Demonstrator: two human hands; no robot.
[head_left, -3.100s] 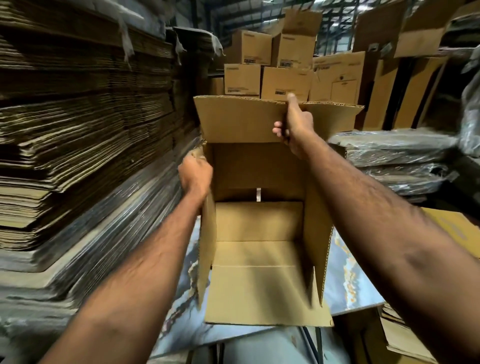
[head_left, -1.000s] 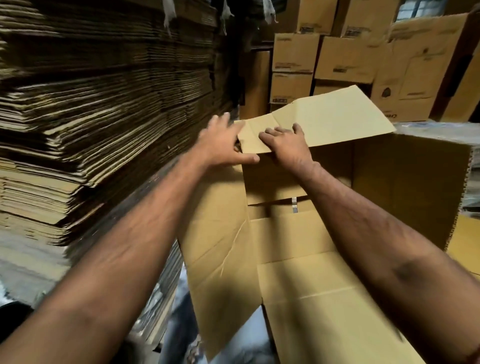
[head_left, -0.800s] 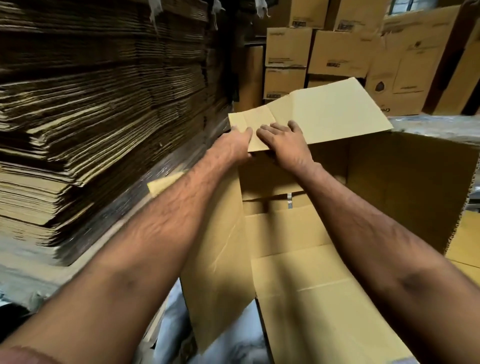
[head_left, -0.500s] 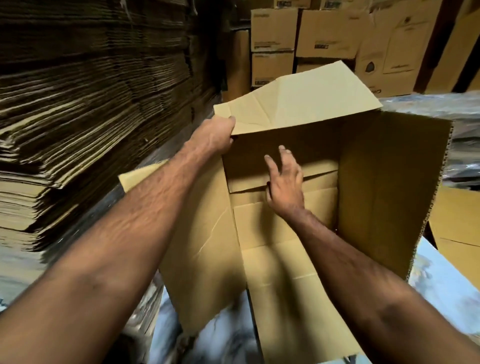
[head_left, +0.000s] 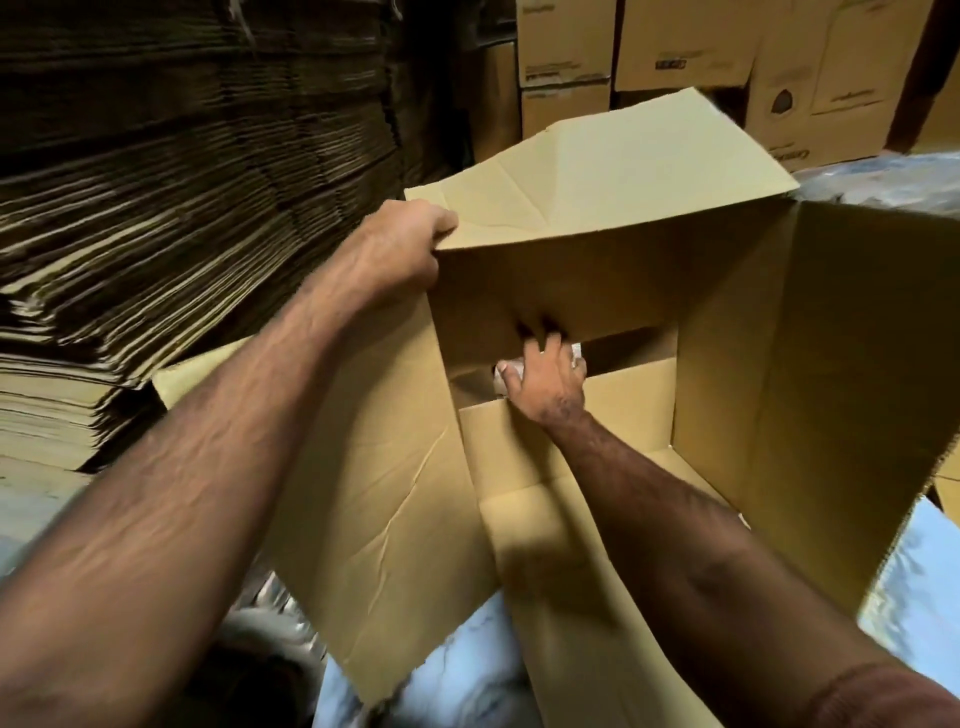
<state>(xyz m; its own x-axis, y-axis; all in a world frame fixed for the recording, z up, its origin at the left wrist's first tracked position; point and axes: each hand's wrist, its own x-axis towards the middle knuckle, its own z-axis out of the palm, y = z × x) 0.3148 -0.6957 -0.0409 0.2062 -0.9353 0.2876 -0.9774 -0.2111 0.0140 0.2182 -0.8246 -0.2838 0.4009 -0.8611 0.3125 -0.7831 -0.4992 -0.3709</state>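
A large brown cardboard box (head_left: 810, 374) lies on its side with its open end facing me. My left hand (head_left: 397, 249) grips the upper left corner of the box, where the top flap (head_left: 613, 171) folds away. My right hand (head_left: 545, 382) reaches deep inside and presses with spread fingers on the bottom flaps (head_left: 628, 389), where a gap shows between them. The left side flap (head_left: 384, 493) hangs open toward me.
A tall stack of flattened cardboard sheets (head_left: 182, 182) fills the left side. Assembled printed boxes (head_left: 685, 47) are piled behind. The box rests on a pale marbled surface (head_left: 467, 680), with plastic-wrapped bundles (head_left: 883, 176) at the right.
My right hand left the top flap, went inside the box and pushed further in to the bottom flaps, opening a gap there. My left hand keeps its grip on the upper corner.
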